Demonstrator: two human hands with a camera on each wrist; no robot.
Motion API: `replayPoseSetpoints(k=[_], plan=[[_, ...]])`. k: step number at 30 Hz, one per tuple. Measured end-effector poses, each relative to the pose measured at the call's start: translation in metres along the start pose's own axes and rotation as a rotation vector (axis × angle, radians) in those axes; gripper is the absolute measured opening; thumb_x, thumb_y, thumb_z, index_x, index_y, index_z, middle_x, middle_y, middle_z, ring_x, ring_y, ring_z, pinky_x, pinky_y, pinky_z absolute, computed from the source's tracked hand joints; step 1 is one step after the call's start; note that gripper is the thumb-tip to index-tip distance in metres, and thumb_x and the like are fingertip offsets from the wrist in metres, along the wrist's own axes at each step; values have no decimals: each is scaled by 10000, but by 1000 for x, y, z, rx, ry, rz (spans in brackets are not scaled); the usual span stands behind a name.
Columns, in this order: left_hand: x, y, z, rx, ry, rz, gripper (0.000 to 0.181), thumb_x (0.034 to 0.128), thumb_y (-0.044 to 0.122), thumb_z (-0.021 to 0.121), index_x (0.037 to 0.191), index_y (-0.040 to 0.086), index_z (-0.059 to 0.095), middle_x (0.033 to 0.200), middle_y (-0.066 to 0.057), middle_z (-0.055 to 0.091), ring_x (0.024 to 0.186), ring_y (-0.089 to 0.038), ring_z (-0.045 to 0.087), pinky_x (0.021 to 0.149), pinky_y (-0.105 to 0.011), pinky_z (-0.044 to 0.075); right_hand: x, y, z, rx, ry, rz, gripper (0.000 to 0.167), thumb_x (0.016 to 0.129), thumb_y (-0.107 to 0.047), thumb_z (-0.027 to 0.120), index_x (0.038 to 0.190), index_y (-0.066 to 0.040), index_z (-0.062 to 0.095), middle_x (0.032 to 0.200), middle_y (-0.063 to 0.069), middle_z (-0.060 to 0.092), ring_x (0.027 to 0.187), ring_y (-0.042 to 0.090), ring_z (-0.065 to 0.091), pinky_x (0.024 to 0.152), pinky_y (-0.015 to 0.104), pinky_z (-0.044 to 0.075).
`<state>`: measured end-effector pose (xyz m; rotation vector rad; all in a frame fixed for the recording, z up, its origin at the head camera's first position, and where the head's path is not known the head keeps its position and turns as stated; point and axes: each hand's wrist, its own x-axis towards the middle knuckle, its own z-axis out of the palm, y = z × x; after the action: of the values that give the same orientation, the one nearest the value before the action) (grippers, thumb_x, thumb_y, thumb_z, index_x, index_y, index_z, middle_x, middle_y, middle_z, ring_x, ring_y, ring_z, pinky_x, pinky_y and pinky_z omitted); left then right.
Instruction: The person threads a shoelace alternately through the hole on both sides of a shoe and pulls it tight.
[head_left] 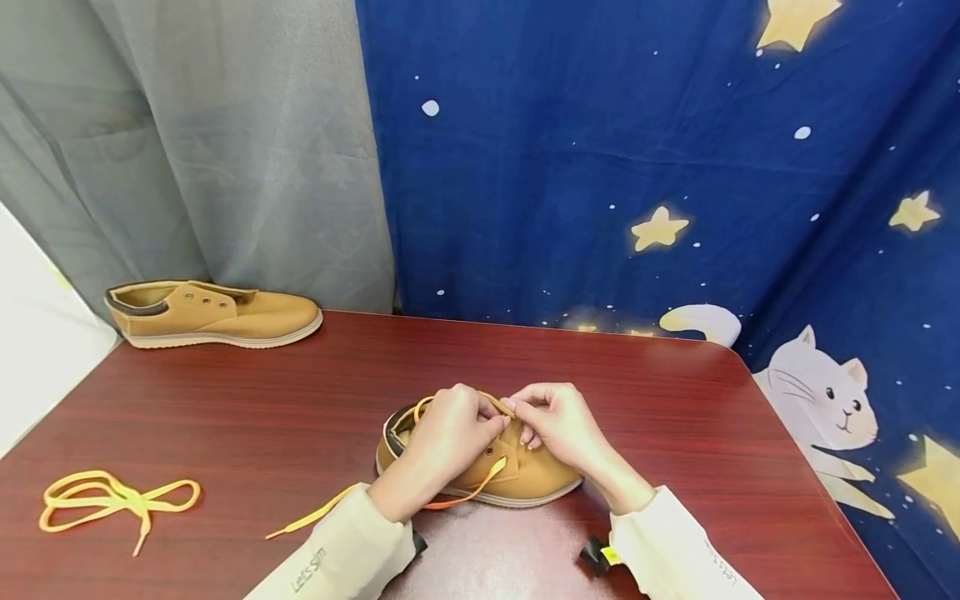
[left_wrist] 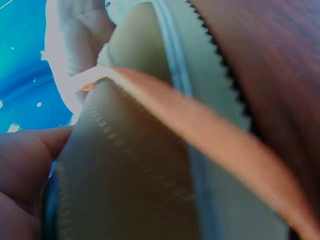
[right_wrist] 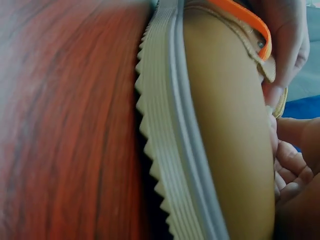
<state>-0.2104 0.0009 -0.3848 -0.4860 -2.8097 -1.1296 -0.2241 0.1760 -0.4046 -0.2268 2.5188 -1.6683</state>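
Observation:
A tan low shoe point(head_left: 543, 477) with a pale ridged sole stands on the table, toe to the right. An orange-yellow shoelace point(head_left: 495, 471) runs through its front eyelets, one end trailing left over the tabletop. Above the shoe's tongue my left hand point(head_left: 459, 429) pinches the lace between thumb and fingers. My right hand point(head_left: 561, 423) meets it there, thumb and forefinger pinching the same strand. The right wrist view shows an orange loop of lace point(right_wrist: 267, 37) beside the eyelet flap; the fingertips are partly hidden behind the shoe point(right_wrist: 225, 110).
A matching shoe point(head_left: 225, 315) without a lace stands at the table's back left corner. A bundled yellow-orange lace point(head_left: 112, 500) lies at the left front. Grey and blue star-patterned curtains point(head_left: 600, 167) hang behind the dark red table point(head_left: 675, 417).

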Motion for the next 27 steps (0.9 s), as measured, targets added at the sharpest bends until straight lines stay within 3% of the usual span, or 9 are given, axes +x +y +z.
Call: replayPoseSetpoints(k=[3, 7, 9, 11, 15, 17, 19, 22, 27], plan=[[-3, 5, -8, 41, 0, 33, 150, 859, 145, 747, 715, 146, 785, 635, 77, 696, 562, -45, 514, 501, -200, 385, 1, -1, 0, 30, 25, 15, 170, 963, -159, 681, 966, -5, 753, 581, 0, 624, 477, 81, 568, 474, 210, 510], [-3, 9, -26, 83, 51, 68, 75, 867, 192, 768, 807, 163, 802, 717, 69, 740, 637, -54, 623, 565, -230, 471, 3, -1, 0, 69, 52, 26, 203, 976, -177, 671, 990, 16, 731, 618, -6, 653, 492, 77, 587, 471, 216, 515], [0, 7, -36, 109, 85, 63, 36, 849, 215, 795, 850, 179, 798, 756, 70, 745, 686, -70, 659, 620, -260, 507, 4, -1, -1, 84, 56, 29, 225, 980, -174, 664, 1015, 42, 719, 621, -2, 663, 493, 73, 598, 464, 217, 511], [3, 1, -44, 139, 89, 57, 123, 823, 247, 828, 925, 186, 793, 849, 50, 756, 780, -121, 684, 701, -317, 539, 6, -1, -1, 99, 53, 32, 246, 982, -169, 661, 1038, 65, 709, 627, 5, 672, 493, 69, 606, 458, 213, 506], [11, -18, -51, 135, -11, 76, 294, 825, 266, 834, 1106, 199, 778, 1093, 5, 765, 1039, -197, 700, 895, -410, 552, 7, -2, -2, 115, 39, 29, 275, 983, -169, 660, 1061, 92, 698, 655, 15, 685, 499, 62, 611, 462, 196, 497], [14, -26, -51, 87, -90, 101, 267, 868, 258, 800, 1125, 190, 780, 1114, 7, 771, 1042, -170, 699, 898, -384, 557, 8, -2, -3, 115, 31, 20, 286, 985, -170, 659, 1064, 103, 692, 670, 17, 688, 504, 61, 611, 471, 192, 497], [17, -33, -49, 40, -141, 121, 187, 910, 245, 757, 1083, 187, 797, 1051, 19, 785, 943, -115, 693, 818, -318, 558, 10, -3, -3, 117, 24, 12, 298, 988, -171, 654, 1068, 114, 683, 691, 14, 695, 513, 61, 611, 486, 190, 501], [20, -39, -46, -3, -170, 143, 139, 934, 234, 729, 1032, 179, 812, 976, 39, 791, 848, -61, 656, 740, -243, 526, 13, -5, -5, 118, 27, 8, 302, 992, -175, 649, 1070, 115, 676, 722, 4, 701, 526, 59, 610, 505, 189, 511], [21, -43, -43, -45, -179, 138, 138, 938, 222, 722, 1032, 177, 812, 984, 36, 791, 897, -69, 674, 799, -274, 542, 17, -8, -12, 143, 63, 2, 254, 992, -167, 647, 1048, 77, 686, 769, 1, 698, 536, 63, 615, 518, 190, 516]])
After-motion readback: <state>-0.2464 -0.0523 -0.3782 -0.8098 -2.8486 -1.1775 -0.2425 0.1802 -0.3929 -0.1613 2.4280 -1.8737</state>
